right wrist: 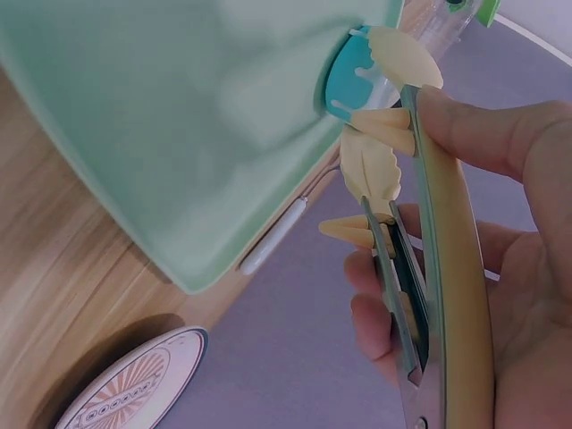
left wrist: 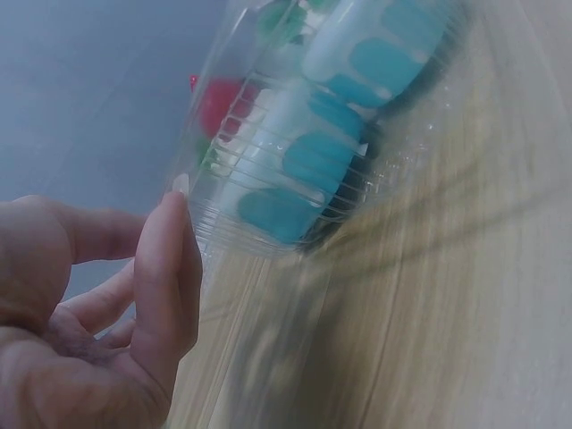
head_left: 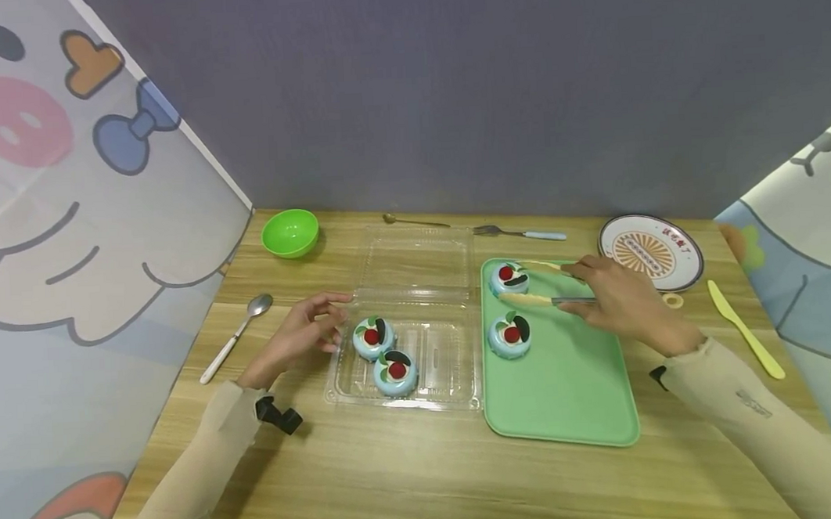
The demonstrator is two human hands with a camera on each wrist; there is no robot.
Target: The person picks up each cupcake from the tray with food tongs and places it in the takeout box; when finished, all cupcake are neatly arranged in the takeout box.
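Note:
My right hand [head_left: 618, 296] holds a pair of tongs [right wrist: 458, 286] with cream-coloured, leaf-shaped tips. These tips are spread to either side of a small blue toy cake [head_left: 507, 284] at the far left corner of the green tray [head_left: 560, 397]. A second blue cake [head_left: 509, 341] sits just nearer on the tray. Left of the tray is a clear plastic container [head_left: 412, 405], its lid folded back, with two more cakes, one [head_left: 372, 338] behind the other [head_left: 396, 376]. My left hand [head_left: 302, 330] holds nothing; its loosely bent fingers are at the container's left edge.
A green bowl [head_left: 290, 234] stands at the back left, with a spoon [head_left: 238, 335] nearer. Along the back lie a small spoon [head_left: 417, 222] and a fork [head_left: 520, 233]. A patterned plate [head_left: 615, 237] and a yellow knife [head_left: 743, 328] are on the right. Walls border the table.

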